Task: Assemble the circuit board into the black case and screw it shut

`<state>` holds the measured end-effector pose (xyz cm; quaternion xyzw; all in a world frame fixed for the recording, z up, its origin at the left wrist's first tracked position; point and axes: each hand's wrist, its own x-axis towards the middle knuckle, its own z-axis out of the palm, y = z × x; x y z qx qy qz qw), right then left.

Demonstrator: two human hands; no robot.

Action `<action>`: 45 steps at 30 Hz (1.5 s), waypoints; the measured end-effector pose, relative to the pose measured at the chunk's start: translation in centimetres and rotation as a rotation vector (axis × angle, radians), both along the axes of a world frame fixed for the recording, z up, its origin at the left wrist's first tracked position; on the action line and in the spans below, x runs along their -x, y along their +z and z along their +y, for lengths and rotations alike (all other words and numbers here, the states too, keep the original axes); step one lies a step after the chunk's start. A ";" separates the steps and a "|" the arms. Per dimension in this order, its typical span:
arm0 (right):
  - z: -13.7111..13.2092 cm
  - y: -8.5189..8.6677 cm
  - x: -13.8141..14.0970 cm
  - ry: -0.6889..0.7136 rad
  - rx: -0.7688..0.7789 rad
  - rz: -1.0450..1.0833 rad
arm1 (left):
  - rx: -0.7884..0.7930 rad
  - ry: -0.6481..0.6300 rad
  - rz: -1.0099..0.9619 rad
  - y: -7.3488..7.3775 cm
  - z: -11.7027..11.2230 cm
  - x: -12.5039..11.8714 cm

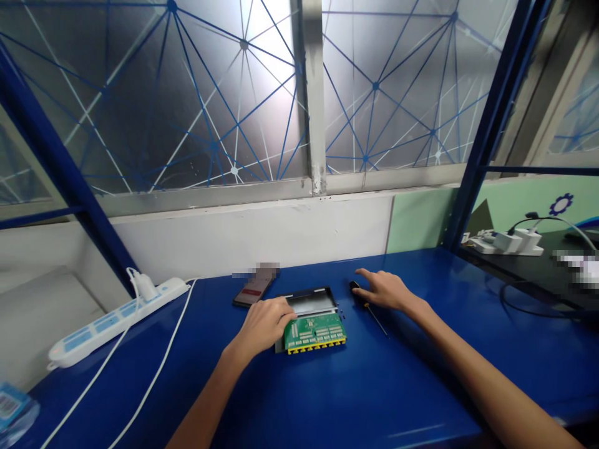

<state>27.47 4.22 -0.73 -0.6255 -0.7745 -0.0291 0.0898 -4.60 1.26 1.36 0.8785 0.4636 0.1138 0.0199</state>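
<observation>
My left hand (267, 321) grips the left side of a green circuit board (316, 330), its thumb over the upper left corner. Yellow connectors run along the board's near edge. Just behind the board lies an open dark metal case (311, 302) with a grey inside; whether the two are joined I cannot tell. To the right, a screwdriver (378, 321) with a black handle rests at a slant on the table. My right hand (386, 290) is at that handle, fingers apart and index finger stretched out, with a lower digit seeming to touch it.
Tiny dark parts, apparently screws (342, 313), lie right of the case. A phone (256, 285) lies behind my left hand. A white power strip (116, 321) with trailing white cables stands at left on the blue table (299, 399). Another power strip (508, 244) sits at far right.
</observation>
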 end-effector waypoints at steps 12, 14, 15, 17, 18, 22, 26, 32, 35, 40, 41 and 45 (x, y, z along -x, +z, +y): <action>-1.7 3.0 3.2 0.281 -0.053 0.316 | -0.310 -0.038 -0.028 -0.1 -0.5 0.1; -1.9 3.5 4.0 0.349 -0.012 0.376 | -0.363 -0.055 -0.063 -0.1 -0.7 -0.1; -1.9 3.7 4.2 0.371 0.043 0.408 | -0.387 -0.067 -0.082 -0.1 -0.8 -0.3; -1.9 3.7 4.3 0.416 0.217 0.509 | -0.434 -0.089 -0.116 -0.1 -1.0 -0.6; -1.9 3.6 4.3 0.439 0.322 0.578 | -0.457 -0.097 -0.128 -0.2 -1.1 -0.8; -2.1 3.6 3.7 0.487 0.591 0.842 | -0.491 -0.116 -0.193 -0.2 -1.3 -1.1; -2.4 4.7 3.8 0.479 0.560 0.904 | -0.384 -0.071 -0.379 0.4 -1.1 -0.7; -1.3 4.9 5.4 0.515 0.399 0.847 | 0.000 0.092 -0.509 1.7 0.0 1.5; -0.5 3.9 6.3 0.504 0.292 0.841 | 0.174 0.154 -0.548 1.9 0.6 2.7; -0.5 3.1 6.7 0.483 0.121 0.703 | 0.197 0.188 -0.542 2.1 0.8 3.0; -0.7 3.0 6.6 0.478 0.096 0.682 | 0.201 0.188 -0.534 2.2 0.8 2.9; -1.1 2.9 6.1 0.463 0.048 0.618 | 0.186 0.179 -0.484 2.2 0.5 2.5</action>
